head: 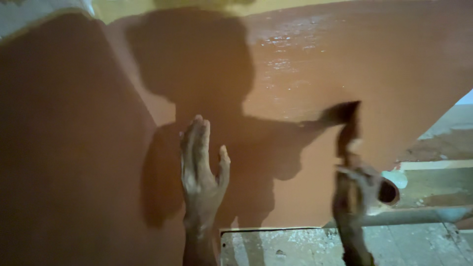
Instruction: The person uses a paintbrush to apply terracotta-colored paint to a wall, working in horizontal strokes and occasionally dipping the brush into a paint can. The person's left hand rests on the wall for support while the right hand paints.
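The left hand [199, 165] reaches straight up from the forearm, palm flat against the wall [345, 59], fingers [196, 143] stretched out and pressed together, thumb spread off to the side; it grips nothing. The right hand [352, 189] is raised and blurred, closed round the handle of a paintbrush [347, 130] that stands up above its knuckles, the dark bristles touching the wall. How tightly those fingers wrap cannot be told through the blur. The wall is reddish brown, with a wet sheen well above the brush tip and a broad shadow of the person around the left fingers. Beside the right knuckles sits a small round container [389, 191].
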